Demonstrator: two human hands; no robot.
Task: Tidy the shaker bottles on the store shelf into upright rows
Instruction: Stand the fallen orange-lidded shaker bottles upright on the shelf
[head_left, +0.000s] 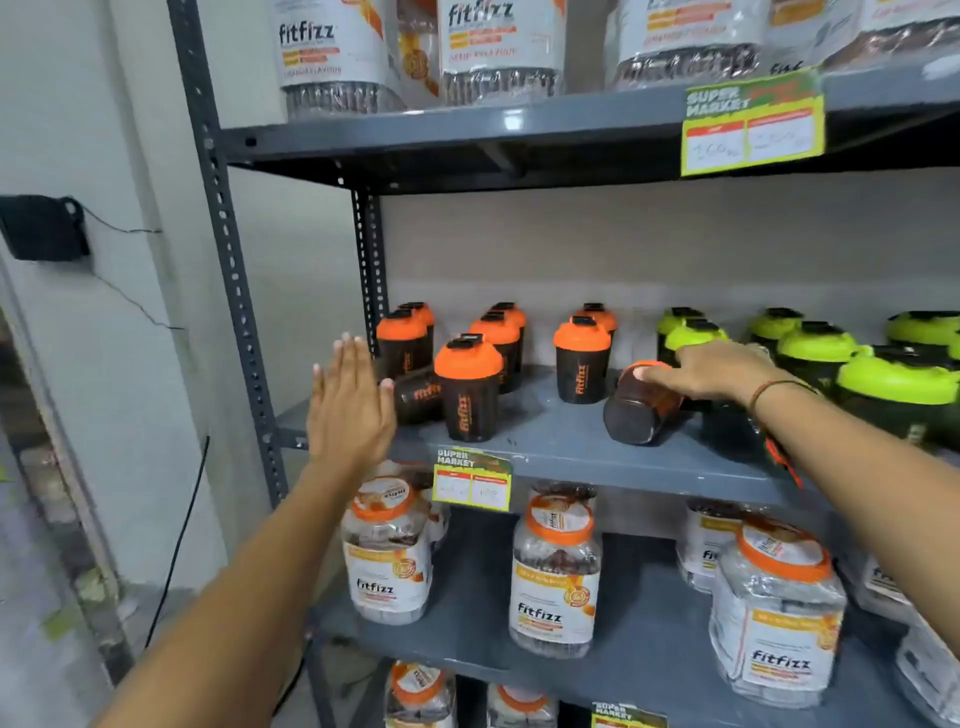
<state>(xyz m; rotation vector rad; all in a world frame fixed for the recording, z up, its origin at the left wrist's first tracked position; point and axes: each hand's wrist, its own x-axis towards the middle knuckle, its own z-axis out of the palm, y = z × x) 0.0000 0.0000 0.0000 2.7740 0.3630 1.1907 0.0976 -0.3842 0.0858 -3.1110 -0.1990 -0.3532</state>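
Note:
Black shaker bottles with orange lids stand upright on the grey middle shelf (571, 457); the nearest upright one (468, 387) is at the front left. A second black shaker (418, 395) lies on its side behind it at the left end. Another black shaker (641, 408) lies tilted on its side near the middle, base toward me. My right hand (717, 371) rests on its orange lid end, fingers curled over it. My left hand (350, 410) hovers flat and open at the shelf's left end, just beside the lying shaker, touching nothing. Green-lidded shakers (896, 384) fill the right side.
A grey perforated upright post (228, 270) runs just left of my left hand. Clear Fitfizz jars (556, 571) stand on the lower shelf and more on the top shelf. Yellow price tags (471, 480) hang from the shelf edges. A white wall is at left.

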